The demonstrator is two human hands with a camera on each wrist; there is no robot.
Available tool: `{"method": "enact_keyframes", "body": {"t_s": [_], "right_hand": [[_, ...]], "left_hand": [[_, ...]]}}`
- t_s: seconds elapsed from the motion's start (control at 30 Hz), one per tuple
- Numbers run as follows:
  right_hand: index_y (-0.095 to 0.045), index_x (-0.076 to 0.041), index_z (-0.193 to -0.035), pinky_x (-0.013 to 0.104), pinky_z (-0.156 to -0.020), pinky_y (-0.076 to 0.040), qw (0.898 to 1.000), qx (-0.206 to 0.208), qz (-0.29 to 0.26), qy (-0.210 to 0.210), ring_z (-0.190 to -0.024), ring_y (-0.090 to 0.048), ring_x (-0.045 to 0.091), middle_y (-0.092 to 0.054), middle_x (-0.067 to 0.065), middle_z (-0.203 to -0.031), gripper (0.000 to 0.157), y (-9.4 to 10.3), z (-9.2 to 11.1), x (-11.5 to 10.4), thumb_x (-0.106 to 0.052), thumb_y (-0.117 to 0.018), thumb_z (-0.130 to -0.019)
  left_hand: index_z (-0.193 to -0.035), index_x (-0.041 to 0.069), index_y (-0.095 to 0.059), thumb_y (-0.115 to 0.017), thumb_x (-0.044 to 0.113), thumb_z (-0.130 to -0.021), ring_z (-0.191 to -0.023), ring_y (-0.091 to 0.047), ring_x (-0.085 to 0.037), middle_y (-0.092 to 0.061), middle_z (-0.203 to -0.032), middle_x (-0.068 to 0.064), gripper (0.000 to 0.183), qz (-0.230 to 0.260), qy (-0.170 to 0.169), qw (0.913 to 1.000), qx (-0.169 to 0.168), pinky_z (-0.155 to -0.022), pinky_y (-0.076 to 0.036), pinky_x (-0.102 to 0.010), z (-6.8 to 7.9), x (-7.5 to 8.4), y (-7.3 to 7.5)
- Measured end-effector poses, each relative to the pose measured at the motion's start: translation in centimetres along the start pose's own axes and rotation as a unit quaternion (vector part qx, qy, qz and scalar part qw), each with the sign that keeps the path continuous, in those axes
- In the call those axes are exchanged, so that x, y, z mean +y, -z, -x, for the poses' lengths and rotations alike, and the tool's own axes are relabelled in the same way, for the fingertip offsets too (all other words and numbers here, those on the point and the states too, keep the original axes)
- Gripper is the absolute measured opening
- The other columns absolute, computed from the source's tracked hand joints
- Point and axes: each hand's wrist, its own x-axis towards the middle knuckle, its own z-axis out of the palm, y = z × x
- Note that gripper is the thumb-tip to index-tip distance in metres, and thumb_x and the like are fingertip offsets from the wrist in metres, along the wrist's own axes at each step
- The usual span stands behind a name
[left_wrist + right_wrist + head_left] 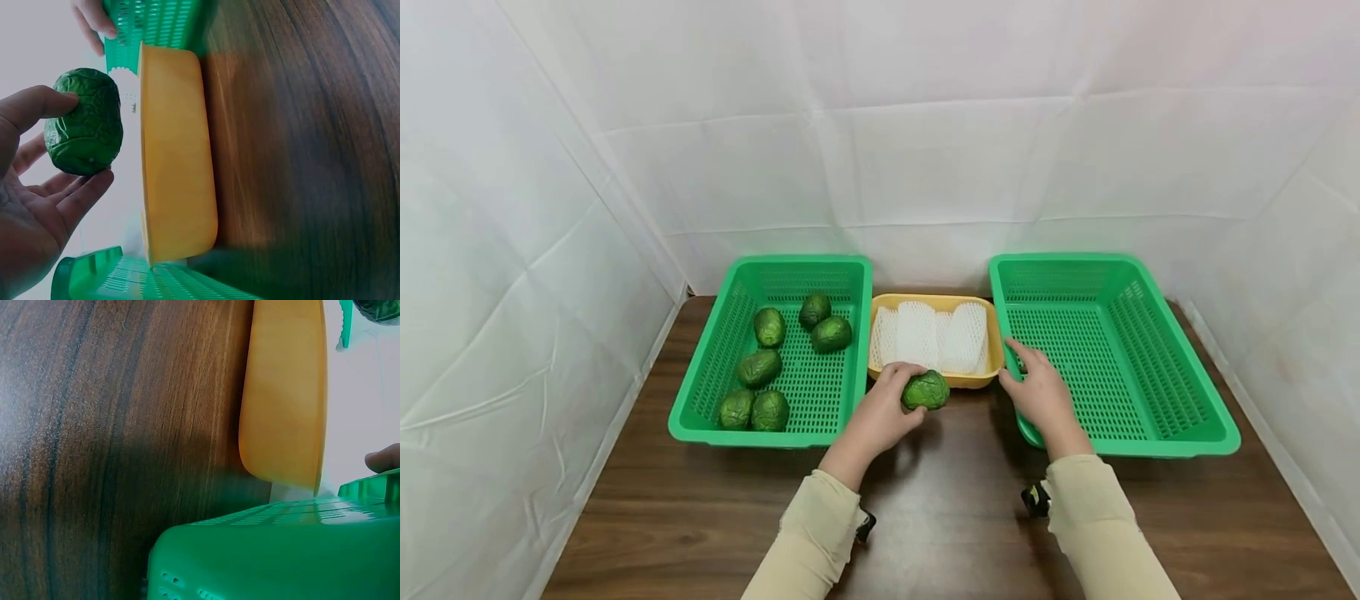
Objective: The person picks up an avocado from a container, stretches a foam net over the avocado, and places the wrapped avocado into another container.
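Observation:
My left hand (883,412) pinches a dark green, wrinkled avocado (926,390) between thumb and fingers, just in front of the yellow basket (973,381). In the left wrist view the avocado (87,122) has a glossy, film-like surface. White foam net sleeves (917,333) lie inside the yellow basket. Over the near-left side of the right green basket (1195,448) is my right hand (1041,396), its fingers spread and holding nothing. Whether it touches the rim I cannot tell. Only a fingertip (382,459) of it shows in the right wrist view.
At the left stands another green basket (700,435) with several avocados (758,367) in it. The yellow basket sits between the two green ones on a brown wood-grain table (955,500). White sheets (925,167) enclose the back and sides.

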Motion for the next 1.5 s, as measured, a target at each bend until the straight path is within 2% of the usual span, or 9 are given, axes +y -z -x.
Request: {"method": "enact_keyframes", "body": {"t_s": [0.43, 0.83, 1.3, 1.5], "right_hand": [[-0.031, -0.016, -0.146, 0.050, -0.079, -0.043, 1.000, -0.004, 0.005, -0.004, -0.113, -0.046, 0.037, -0.035, 0.020, -0.139, 0.057, -0.1, 0.2, -0.1, -0.031, -0.049, -0.094], [-0.031, -0.016, -0.146, 0.048, -0.075, -0.043, 1.000, 0.000, 0.004, -0.004, -0.112, -0.047, 0.037, -0.038, 0.020, -0.136, 0.057, -0.1, 0.2, -0.1, -0.030, -0.049, -0.094], [-0.031, -0.017, -0.146, 0.050, -0.077, -0.044, 1.000, 0.000, 0.004, -0.002, -0.113, -0.047, 0.038, -0.038, 0.020, -0.136, 0.057, 0.0, 0.0, 0.0, -0.029, -0.049, -0.093], [-0.030, -0.018, -0.146, 0.050, -0.077, -0.043, 1.000, -0.004, 0.000, -0.006, -0.113, -0.046, 0.037, -0.037, 0.019, -0.137, 0.057, -0.1, 0.0, 0.0, -0.030, -0.049, -0.094]], "left_hand": [[-0.129, 0.014, -0.050, -0.068, 0.010, -0.083, -0.115, -0.047, -0.026, -0.047, -0.129, -0.009, 0.050, -0.019, -0.021, 0.9996, 0.004, -0.089, -0.044, -0.041, 0.2, 0.0, -0.5], [-0.128, 0.014, -0.049, -0.069, 0.011, -0.083, -0.117, -0.045, -0.025, -0.047, -0.129, -0.008, 0.050, -0.026, -0.030, 0.9992, -0.001, -0.091, -0.043, -0.040, -0.1, 0.5, -1.6], [-0.128, 0.015, -0.051, -0.068, 0.010, -0.082, -0.116, -0.047, -0.024, -0.049, -0.128, -0.006, 0.049, -0.015, -0.021, 0.9997, -0.006, -0.091, -0.043, -0.039, 0.1, 0.0, -2.5], [-0.128, 0.016, -0.051, -0.068, 0.009, -0.083, -0.116, -0.047, -0.023, -0.048, -0.129, -0.006, 0.050, -0.003, 0.000, 0.9998, -0.021, -0.091, -0.043, -0.039, 0.2, -0.8, -3.5]]}}
